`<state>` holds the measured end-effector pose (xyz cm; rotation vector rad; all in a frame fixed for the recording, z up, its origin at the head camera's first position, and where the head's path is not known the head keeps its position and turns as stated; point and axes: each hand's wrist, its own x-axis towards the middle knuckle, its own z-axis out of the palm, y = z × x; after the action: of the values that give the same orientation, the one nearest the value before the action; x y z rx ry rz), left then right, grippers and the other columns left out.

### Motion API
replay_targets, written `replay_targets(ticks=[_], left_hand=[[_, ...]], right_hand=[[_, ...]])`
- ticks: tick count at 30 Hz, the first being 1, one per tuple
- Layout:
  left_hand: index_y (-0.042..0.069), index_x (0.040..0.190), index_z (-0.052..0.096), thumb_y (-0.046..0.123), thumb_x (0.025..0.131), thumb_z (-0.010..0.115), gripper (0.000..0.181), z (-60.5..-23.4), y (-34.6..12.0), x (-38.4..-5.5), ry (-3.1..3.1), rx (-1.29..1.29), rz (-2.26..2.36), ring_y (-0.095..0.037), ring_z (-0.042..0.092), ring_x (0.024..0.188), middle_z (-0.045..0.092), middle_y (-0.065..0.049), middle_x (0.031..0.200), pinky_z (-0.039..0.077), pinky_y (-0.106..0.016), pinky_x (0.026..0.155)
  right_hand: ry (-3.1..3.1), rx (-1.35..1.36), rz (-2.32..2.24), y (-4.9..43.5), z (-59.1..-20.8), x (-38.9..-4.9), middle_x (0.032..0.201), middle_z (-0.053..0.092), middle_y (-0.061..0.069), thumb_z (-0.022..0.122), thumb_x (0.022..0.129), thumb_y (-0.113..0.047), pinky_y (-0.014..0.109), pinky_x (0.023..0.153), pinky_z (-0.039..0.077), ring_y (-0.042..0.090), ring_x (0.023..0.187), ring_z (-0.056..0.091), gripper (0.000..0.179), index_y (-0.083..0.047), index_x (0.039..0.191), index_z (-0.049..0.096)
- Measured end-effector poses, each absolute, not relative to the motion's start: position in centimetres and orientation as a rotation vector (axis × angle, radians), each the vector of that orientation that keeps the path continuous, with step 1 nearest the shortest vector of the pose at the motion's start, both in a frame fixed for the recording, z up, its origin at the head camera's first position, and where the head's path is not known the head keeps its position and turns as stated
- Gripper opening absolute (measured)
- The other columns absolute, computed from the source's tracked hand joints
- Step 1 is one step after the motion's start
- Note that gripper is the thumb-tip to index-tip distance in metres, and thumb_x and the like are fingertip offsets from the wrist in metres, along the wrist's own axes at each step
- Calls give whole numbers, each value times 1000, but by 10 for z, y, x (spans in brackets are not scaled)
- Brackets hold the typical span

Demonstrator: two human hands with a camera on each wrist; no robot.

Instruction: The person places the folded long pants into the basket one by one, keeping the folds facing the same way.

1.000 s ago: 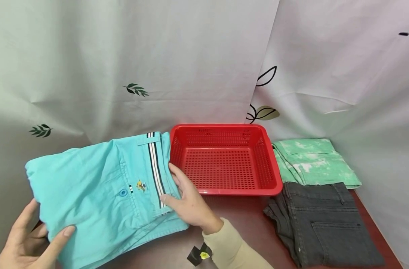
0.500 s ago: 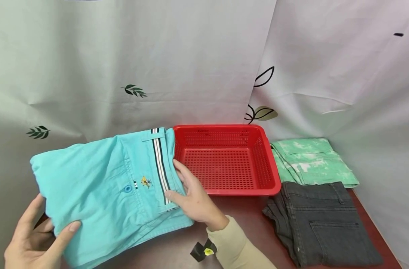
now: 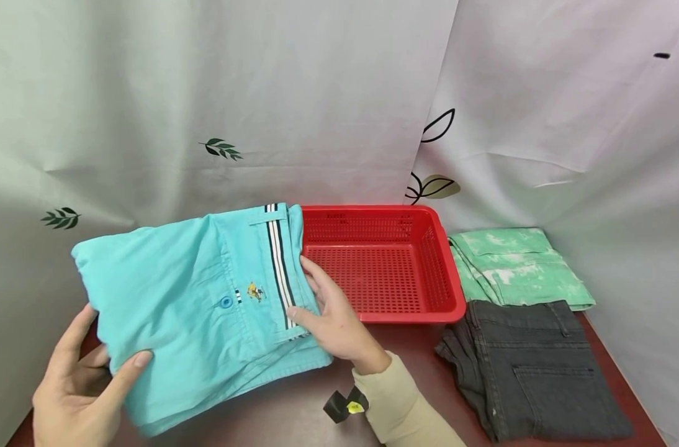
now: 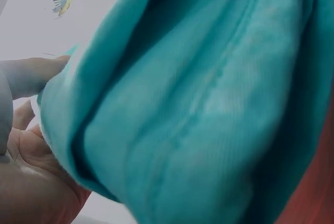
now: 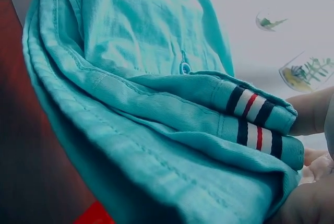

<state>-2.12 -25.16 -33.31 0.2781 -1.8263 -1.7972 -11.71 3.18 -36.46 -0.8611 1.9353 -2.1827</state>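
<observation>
Folded turquoise trousers (image 3: 177,298) with a striped waistband, a blue button and a small embroidered figure are held up between both hands. My left hand (image 3: 82,385) grips their lower left edge, thumb on top and fingers behind. At the waistband end, my right hand (image 3: 339,320) pinches the layers, its thumb over the stripe. Several fabric layers hang in the right wrist view, where the waistband (image 5: 255,106) shows doubled. The trousers cover the left side of a red plastic basket (image 3: 457,310), which stands behind them. Part of each hand's fingers is hidden by the cloth.
Right of the basket lie folded green-and-white garments (image 3: 518,267), with folded dark grey jeans (image 3: 546,372) in front. A pale curtain (image 3: 317,112) with leaf prints rises behind the reddish-brown table (image 3: 295,410).
Both hands have carried the turquoise trousers to the right and slightly upward, so that they now overlap more of the basket's left side. The basket and other garments have stayed put.
</observation>
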Motion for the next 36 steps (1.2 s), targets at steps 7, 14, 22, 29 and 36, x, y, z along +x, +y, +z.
replay_targets(ticks=[7, 14, 22, 29, 36], left_hand=[[14, 150, 48, -26, 77, 69, 85, -330, -248, -25, -1954, 241, -1720, -7, 73, 87, 76, 2, 100, 55, -15, 65], [14, 152, 46, -24, 78, 68, 86, -327, -241, -30, -2026, 179, -1673, -7, 73, 85, 76, 2, 96, 55, -15, 67], [13, 154, 42, -24, 79, 67, 87, -325, -233, -37, -2075, 54, -1660, -9, 73, 89, 76, 0, 100, 55, -16, 71], [12, 153, 43, -23, 79, 69, 86, -324, -225, -46, -2107, -10, -1550, -8, 72, 91, 76, 1, 100, 53, -14, 76], [14, 153, 43, -21, 80, 70, 85, -322, -217, -50, -2117, -26, -1547, -9, 72, 90, 75, 1, 98, 53, -14, 78]], right_hand=[[1871, -886, -2232, 38, -363, -121, 158, 36, 13, 57, 96, 9, 35, 103, 46, 26, 140, 44, 75, -5, 159, 18], [1881, -881, -2251, 44, -362, -124, 157, 38, 15, 56, 96, 10, 36, 100, 49, 29, 137, 47, 75, -5, 159, 18], [1929, -845, -2253, 52, -360, -127, 155, 42, 15, 58, 95, 9, 36, 102, 48, 28, 135, 49, 75, -5, 159, 21], [1935, -830, -2277, 60, -360, -131, 151, 45, 16, 58, 94, 11, 37, 99, 50, 30, 131, 51, 75, -6, 158, 24], [1955, -800, -2281, 67, -358, -133, 150, 46, 15, 57, 94, 11, 37, 97, 52, 30, 129, 51, 75, -7, 158, 24]])
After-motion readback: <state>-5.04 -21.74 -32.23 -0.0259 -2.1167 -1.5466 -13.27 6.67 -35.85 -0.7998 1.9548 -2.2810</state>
